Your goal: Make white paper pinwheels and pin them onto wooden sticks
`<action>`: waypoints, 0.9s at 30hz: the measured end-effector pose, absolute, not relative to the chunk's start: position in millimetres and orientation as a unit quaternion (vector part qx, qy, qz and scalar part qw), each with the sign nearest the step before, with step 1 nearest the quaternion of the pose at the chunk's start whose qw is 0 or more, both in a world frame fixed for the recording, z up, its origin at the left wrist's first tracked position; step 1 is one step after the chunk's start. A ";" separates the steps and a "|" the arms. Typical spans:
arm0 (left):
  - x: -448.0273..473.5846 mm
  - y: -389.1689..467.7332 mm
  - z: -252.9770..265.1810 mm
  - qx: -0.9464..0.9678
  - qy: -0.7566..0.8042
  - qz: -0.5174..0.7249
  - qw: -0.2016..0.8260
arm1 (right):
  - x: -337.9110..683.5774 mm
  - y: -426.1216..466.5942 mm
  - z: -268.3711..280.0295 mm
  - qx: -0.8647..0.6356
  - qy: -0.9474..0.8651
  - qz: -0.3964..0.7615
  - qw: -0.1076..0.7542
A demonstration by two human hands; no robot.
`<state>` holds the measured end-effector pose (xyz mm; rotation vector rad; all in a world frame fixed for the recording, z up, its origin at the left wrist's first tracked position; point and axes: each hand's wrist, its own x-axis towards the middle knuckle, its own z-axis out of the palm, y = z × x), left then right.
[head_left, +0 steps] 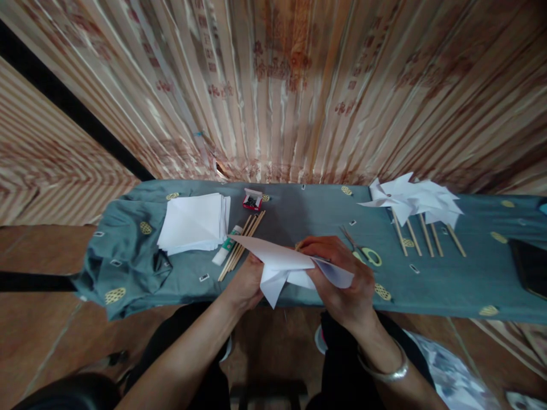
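Observation:
A white paper pinwheel (277, 255) with folded blades is held up above the front edge of the cloth-covered table. My left hand (250, 279) grips it from the left, its fingers mostly hidden behind the paper. My right hand (342, 279) is closed around its right side, with the end of a wooden stick (299, 245) just showing by the fingers. Beyond my left hand lie several loose wooden sticks (243, 245) and a glue stick (227, 246). Scissors (367, 255) with yellow-green handles rest just past my right hand.
A stack of white paper (194, 222) lies at the left on the green-grey tablecloth (299, 205). A small red box (252, 199) of dark pieces stands at the back. Several finished pinwheels (410, 196) lie at the right, near a black phone-like object (527, 265). Curtains hang behind.

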<state>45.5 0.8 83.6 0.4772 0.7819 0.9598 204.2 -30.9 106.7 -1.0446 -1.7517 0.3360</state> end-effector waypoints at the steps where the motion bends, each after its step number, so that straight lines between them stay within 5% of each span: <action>1: 45.2 0.8 82.7 0.230 0.365 0.445 0.784 | 204.1 -31.0 106.7 -0.436 -0.727 0.141 0.512; 16: 44.5 -0.2 84.3 0.262 0.377 0.423 0.781 | 205.0 -34.2 109.1 -0.452 -0.706 0.167 0.519; 27: 44.6 0.2 77.1 0.280 0.397 0.400 0.777 | 201.7 -29.5 105.3 -0.507 -0.521 0.388 0.566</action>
